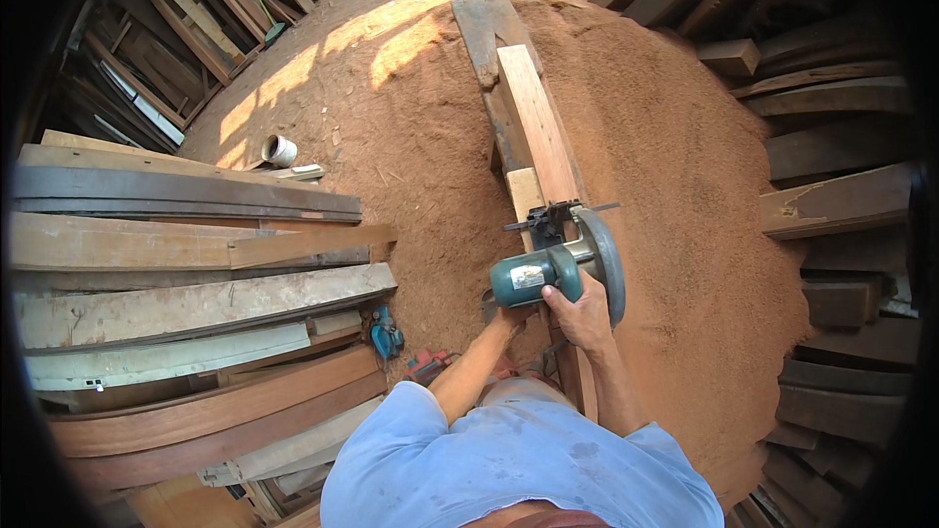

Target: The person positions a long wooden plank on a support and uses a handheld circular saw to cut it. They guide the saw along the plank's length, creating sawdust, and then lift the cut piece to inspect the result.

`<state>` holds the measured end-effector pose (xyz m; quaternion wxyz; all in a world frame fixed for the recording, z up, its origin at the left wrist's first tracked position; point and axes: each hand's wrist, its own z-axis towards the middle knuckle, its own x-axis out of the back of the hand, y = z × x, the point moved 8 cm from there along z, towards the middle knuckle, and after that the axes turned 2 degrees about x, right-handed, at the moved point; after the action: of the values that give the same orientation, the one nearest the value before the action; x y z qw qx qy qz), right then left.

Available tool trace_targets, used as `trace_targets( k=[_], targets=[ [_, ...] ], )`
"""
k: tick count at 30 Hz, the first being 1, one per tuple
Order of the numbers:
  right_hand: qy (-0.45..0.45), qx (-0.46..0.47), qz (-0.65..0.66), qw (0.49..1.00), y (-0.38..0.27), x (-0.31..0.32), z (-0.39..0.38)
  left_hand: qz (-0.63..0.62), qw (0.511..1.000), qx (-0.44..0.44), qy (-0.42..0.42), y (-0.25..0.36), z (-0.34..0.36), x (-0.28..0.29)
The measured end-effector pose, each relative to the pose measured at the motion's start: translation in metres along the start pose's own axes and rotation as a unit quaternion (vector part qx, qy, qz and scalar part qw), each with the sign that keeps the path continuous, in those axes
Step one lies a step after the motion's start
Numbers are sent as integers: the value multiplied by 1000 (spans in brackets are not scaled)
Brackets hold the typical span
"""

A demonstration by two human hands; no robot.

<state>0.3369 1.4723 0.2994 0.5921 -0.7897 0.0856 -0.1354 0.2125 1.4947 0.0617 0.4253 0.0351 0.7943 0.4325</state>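
Observation:
My right hand (581, 311) is wrapped round the rear handle of a green circular saw (521, 282) with a round grey blade guard. The saw rests over a long, pale reddish plank (544, 132), which runs away from me. Below the saw's motor is my left hand (515, 316), close to the plank's near part; its fingers are hidden by the motor, so its grip does not show. A shorter, lighter wood piece (524, 194) lies along the plank's left side, just beyond the saw. Under both is a thick, weathered beam (477, 24).
Sawdust (675, 166) covers the ground around the beam. Stacked boards (205, 303) rise on the left, and more timber (841, 205) lines the right. A blue power tool (386, 332) and a red tool (427, 365) sit near my left arm. A white bucket (280, 151) lies farther off.

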Motion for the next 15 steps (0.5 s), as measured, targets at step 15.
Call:
trace_targets(
  k=[15],
  targets=[
    [-4,8,-15,1000,-13,-5,20,32,996,52,63,11,8,14]
  ],
)
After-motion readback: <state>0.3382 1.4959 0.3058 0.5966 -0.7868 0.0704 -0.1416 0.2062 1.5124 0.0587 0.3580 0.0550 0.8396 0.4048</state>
